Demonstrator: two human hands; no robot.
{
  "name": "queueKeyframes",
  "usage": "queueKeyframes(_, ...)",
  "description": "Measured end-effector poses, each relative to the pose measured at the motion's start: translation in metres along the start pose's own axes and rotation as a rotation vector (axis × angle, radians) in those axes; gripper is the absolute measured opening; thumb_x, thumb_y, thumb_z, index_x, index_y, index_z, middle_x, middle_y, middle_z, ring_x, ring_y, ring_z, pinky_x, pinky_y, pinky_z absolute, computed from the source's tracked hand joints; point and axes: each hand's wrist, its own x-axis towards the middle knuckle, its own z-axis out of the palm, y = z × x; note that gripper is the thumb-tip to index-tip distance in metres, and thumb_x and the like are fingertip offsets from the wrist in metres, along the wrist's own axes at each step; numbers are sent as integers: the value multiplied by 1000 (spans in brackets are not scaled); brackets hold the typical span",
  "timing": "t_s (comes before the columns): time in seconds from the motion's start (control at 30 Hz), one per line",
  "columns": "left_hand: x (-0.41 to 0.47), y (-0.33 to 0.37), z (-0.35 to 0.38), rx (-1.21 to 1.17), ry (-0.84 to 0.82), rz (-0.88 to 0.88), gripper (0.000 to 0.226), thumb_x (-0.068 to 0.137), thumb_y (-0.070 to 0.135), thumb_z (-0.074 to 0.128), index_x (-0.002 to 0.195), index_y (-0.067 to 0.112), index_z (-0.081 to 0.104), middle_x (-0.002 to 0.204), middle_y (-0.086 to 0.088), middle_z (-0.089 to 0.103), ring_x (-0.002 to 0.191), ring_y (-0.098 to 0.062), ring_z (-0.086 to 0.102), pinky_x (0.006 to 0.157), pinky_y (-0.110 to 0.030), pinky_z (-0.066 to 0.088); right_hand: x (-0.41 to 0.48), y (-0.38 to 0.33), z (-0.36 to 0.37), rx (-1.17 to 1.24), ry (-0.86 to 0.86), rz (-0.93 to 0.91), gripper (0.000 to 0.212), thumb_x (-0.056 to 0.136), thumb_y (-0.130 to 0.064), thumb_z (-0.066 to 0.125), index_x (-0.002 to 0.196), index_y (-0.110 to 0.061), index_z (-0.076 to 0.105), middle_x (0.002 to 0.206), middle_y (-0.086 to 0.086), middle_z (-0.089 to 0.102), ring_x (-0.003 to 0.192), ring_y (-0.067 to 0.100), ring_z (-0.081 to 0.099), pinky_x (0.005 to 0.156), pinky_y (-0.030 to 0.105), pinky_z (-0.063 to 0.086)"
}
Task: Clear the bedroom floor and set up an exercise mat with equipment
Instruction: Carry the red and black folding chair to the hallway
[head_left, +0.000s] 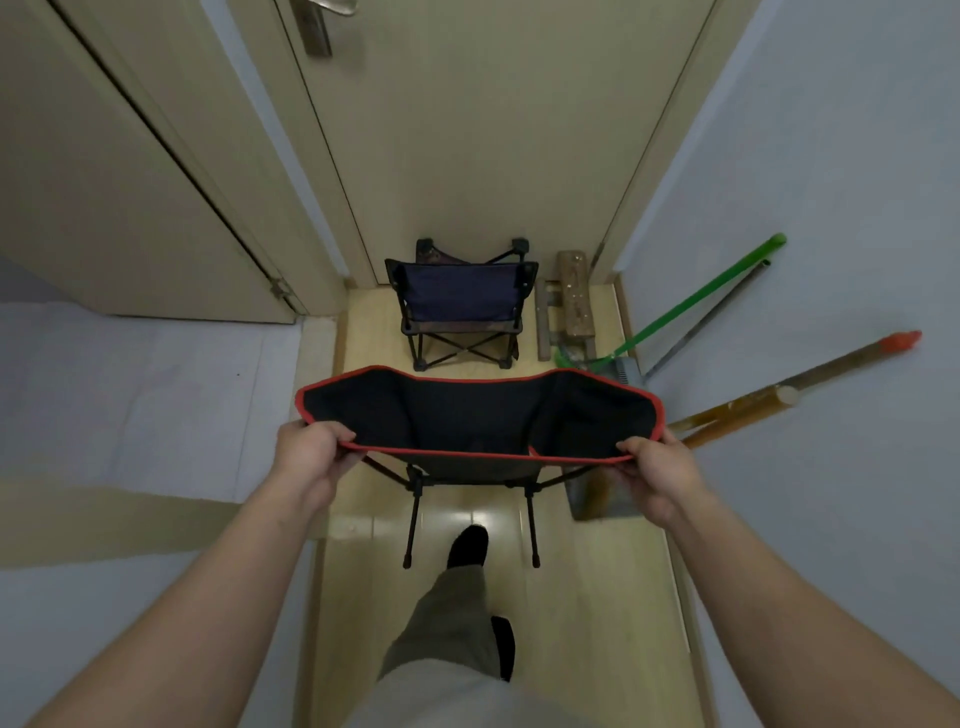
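Black folding chair (478, 415) with red piping along its fabric seat sits in the middle of a narrow passage, a little short of the closed door (493, 130) at the far end. Its two near legs hang close above the pale wooden floor (597, 597); I cannot tell whether they touch it. The left hand (311, 452) grips the near rim of the seat at its left corner, fingers curled tight over the piping. The right hand (657, 467) clamps the same rim at the right corner in the same way. A dark-socked foot (467, 545) is planted between the chair's near legs.

Farther off, a smaller dark blue folding chair (462, 306) stands against the foot of the door. Just right of it is a worn wooden stool (574, 301). A green-handled broom (701, 301) and a thin metal pole (706, 317) lean against the right wall, and nearer along that wall lean brown poles (789, 395), one with an orange tip. To the far left is a beige cupboard door (130, 156).
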Motion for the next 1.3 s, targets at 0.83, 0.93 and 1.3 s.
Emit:
queueKeyframes(0.83, 69, -112, -11, -7, 187, -350, 37, 95, -11, 46, 126, 6, 57, 110, -16, 66, 96, -33, 68, 65, -42, 61, 63, 92, -12, -101, 110, 314, 32, 106, -4, 38, 134, -14, 48, 121, 14, 62, 101, 30, 67, 91, 43, 54)
queueKeyframes(0.93, 67, -141, -32, -10, 212, -406, 36, 100, 0, 46, 133, 10, 57, 117, -17, 68, 95, -35, 70, 57, -42, 61, 51, 118, -28, -155, 148, 347, 40, 102, 3, 36, 139, -7, 49, 124, 16, 64, 101, 29, 68, 84, 39, 55)
queueKeyframes(1.3, 41, -241, -96, 40, 240, -442, 36, 107, 13, 42, 141, 4, 50, 103, -16, 70, 87, -24, 72, 63, -33, 59, 24, 203, -59, -277, 80, 390, 25, 108, -13, 44, 128, -5, 56, 119, 13, 69, 98, 28, 73, 88, 40, 61)
